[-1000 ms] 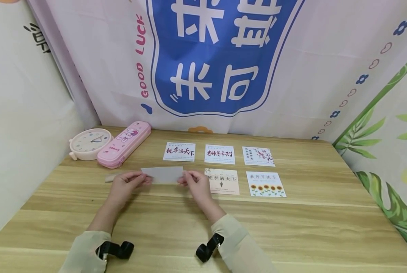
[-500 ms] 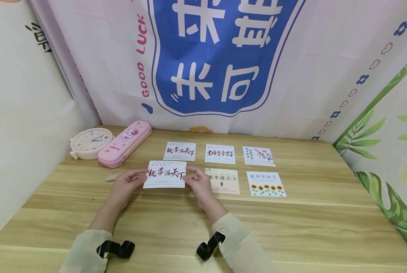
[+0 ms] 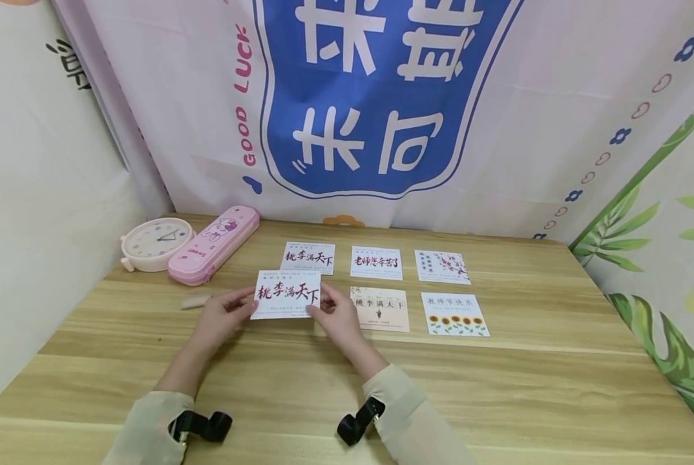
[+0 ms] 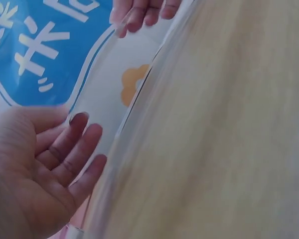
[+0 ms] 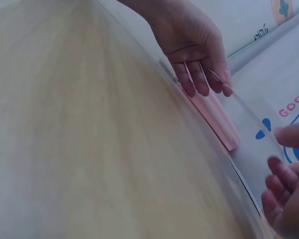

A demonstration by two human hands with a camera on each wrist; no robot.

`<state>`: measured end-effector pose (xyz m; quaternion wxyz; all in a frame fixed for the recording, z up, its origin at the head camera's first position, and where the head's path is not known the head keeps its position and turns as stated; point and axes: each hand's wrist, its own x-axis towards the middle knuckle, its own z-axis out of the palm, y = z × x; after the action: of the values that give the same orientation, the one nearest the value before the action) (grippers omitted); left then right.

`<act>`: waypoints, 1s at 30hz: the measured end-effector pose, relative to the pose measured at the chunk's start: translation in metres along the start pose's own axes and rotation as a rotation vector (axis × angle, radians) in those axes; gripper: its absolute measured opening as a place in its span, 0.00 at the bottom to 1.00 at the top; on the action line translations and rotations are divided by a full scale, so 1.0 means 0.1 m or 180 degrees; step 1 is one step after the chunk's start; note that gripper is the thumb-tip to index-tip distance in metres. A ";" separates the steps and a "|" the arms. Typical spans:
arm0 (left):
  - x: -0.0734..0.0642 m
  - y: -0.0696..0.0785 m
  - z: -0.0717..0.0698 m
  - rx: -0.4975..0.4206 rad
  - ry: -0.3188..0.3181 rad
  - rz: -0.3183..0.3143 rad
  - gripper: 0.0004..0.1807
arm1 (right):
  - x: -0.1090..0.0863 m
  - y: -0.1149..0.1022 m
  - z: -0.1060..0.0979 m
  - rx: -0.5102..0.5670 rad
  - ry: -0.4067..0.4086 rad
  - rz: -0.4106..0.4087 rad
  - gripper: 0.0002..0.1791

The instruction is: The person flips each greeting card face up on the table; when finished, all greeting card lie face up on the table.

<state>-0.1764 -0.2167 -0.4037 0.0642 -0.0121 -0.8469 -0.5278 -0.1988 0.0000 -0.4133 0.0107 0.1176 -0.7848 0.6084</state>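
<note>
A white card (image 3: 287,294) with dark red brush lettering is held up over the wooden table, its printed face toward me. My left hand (image 3: 221,315) pinches its left edge, and my right hand (image 3: 336,314) pinches the right edge with the thumb on the front. Seen edge-on in the right wrist view, the card (image 5: 246,108) is a thin line between both hands. Behind it on the table lies a card (image 3: 309,258) with matching lettering. Close to my right hand is a beige card (image 3: 380,310), its left edge partly covered by that hand.
Further right lie a red-lettered card (image 3: 376,264), a blossom card (image 3: 442,267) and a sunflower card (image 3: 454,314). A pink pencil case (image 3: 214,245) and a round clock (image 3: 157,245) stand at the back left. A small pale flat piece (image 3: 194,301) lies beside my left hand.
The card was tipped with its plain grey side showing; it has turned so the lettered face shows. Both hands still hold it, now slightly further right and back.
</note>
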 end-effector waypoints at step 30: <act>0.07 -0.09 0.18 0.1260 -0.0344 0.0619 0.36 | -0.05 0.07 -0.14 -0.1950 -0.0263 -0.0187 0.40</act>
<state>-0.1854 -0.2047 -0.4187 0.0705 -0.1091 -0.9309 -0.3413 -0.1968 0.0157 -0.4177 0.0313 0.1562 -0.9277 0.3377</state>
